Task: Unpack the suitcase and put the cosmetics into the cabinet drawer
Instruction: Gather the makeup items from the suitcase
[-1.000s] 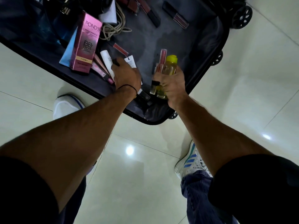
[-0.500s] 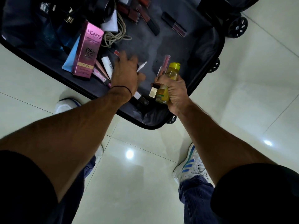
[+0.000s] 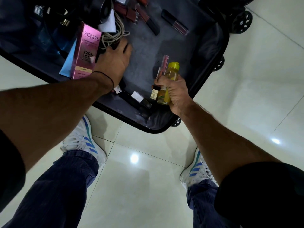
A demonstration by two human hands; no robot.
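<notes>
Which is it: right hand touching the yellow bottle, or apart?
Touching. The head view shows the right hand wrapped round the lower half of the yellow bottle, with no gap between them.

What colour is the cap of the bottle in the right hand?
Yellow. The cap on the bottle shows best in the head view.

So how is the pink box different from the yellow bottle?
The pink box rests in the suitcase; the yellow bottle is held above it in the grip of the right hand, together with small tubes. The pink box is flat-sided and solid pink with printed words; the yellow bottle is round and see-through with a yellow cap. The pink box looks longer than the yellow bottle. Both are cosmetics not yet put away.
</notes>
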